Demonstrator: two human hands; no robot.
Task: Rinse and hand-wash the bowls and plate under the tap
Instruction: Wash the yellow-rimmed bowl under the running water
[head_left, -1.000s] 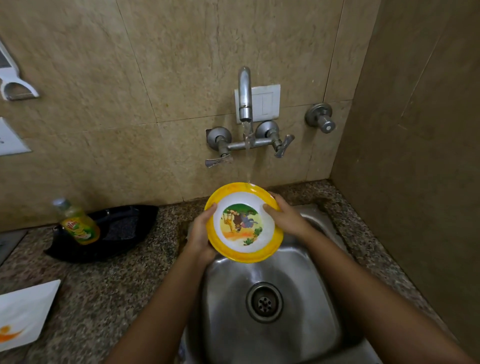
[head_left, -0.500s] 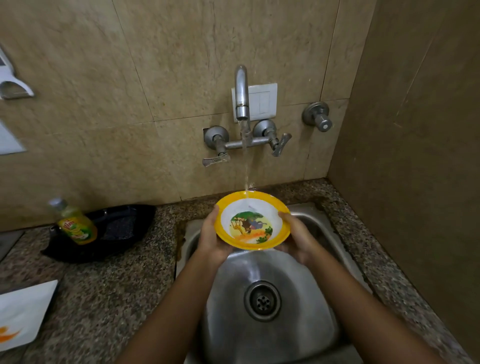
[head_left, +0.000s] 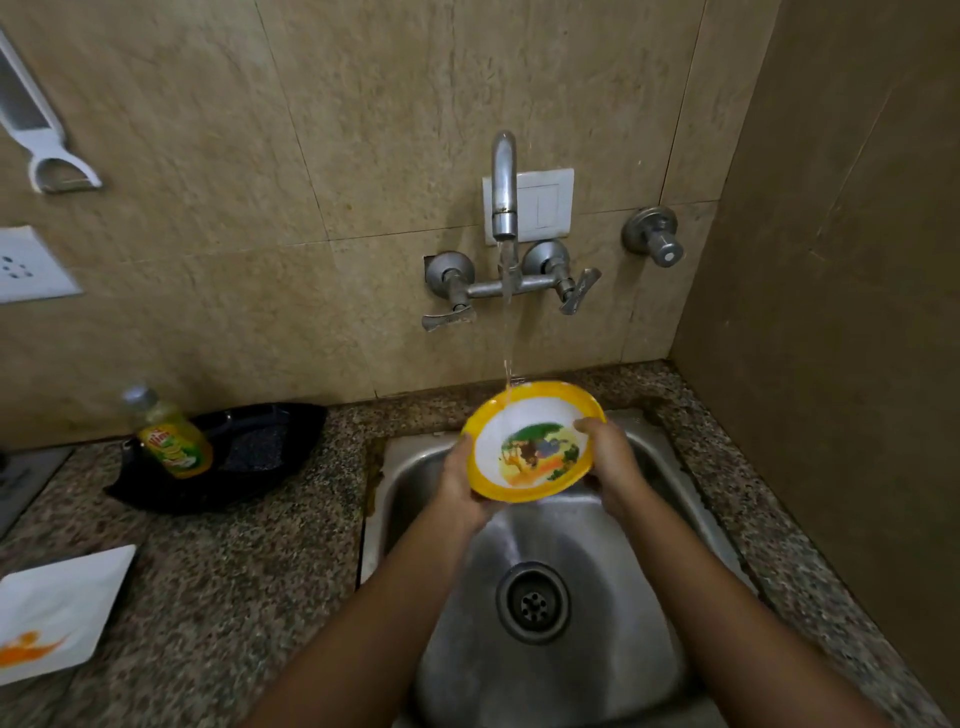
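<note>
Both grips are clenched on one item. The left grip (head_left: 457, 483) clasps the left rim of the yellow bowl (head_left: 511, 492), with the fingers hidden underneath and the thumb at the edge. The right grip (head_left: 610, 467) clasps the right rim, with its fingertips hooked over the edge into the white interior. Holding at opposite rims leaves the printed centre uncovered and allows the bowl to be tilted and turned in the flow.

The bowl is held in the air above the back part of the sink (head_left: 571, 675), clear of the basin floor and the drain (head_left: 532, 603). Its opening faces up and appears tilted toward the person. The water stream (head_left: 506, 332) from the tap (head_left: 504, 182) lands on the far left rim and inner wall. This tilt probably lets water sheet across the interior and run off into the basin, not onto the worktop (head_left: 234, 571).

Judged step: rinsing of this bowl. No foam is visible on it.

The sink is set into the right end of the worktop, near the back right corner. Toward the back edge, left of the sink, a dish soap bottle (head_left: 174, 441) stands at the left end of a black tray (head_left: 260, 452), apparently placed ready for the washing stage. Whether it stands inside the tray cannot be told. A white square plate (head_left: 52, 618) lies at the left edge, toward the front, apparently awaiting its turn.
</note>
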